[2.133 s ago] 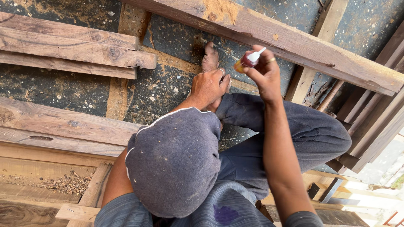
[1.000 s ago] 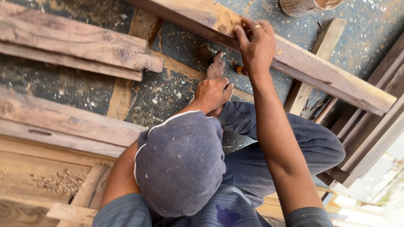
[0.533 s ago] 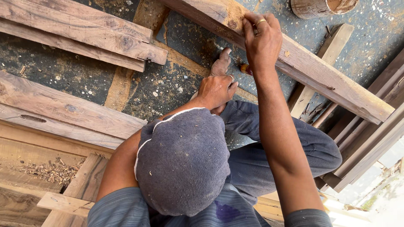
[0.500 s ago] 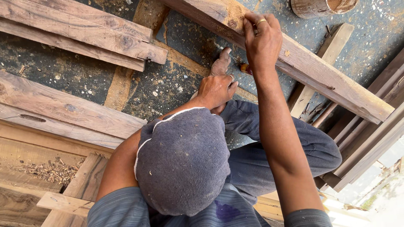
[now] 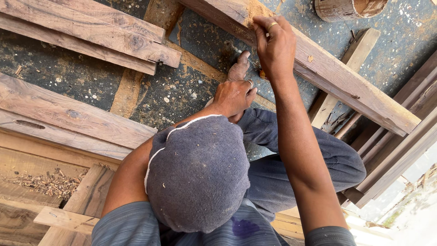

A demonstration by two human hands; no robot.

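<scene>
The right hand [image 5: 275, 45] rests on a long beam [image 5: 327, 73], fingers curled and pressed to its sawdust-covered upper face near its far end; a ring shows on one finger. Whether anything is pinched under those fingers cannot be told, though a small orange-brown object [image 5: 262, 73] peeks out just below the palm. The left hand [image 5: 232, 96] lies lower, closed loosely over the knee, with a bare foot [image 5: 240, 68] just beyond it on the floor [image 5: 191, 91]; it grips nothing that can be made out. The beam runs slantwise from the top middle of the floor toward its right edge, raised above it. A grey cap [image 5: 198, 171] fills the near centre, with dark trousers [image 5: 296, 155] to its right. Planks [image 5: 86, 32] lie stacked at the far left corner, another plank [image 5: 68, 118] along the left edge, wood shavings [image 5: 45, 182] below it. A round tub [image 5: 346, 8] stands at the far edge, beyond the beam.
</scene>
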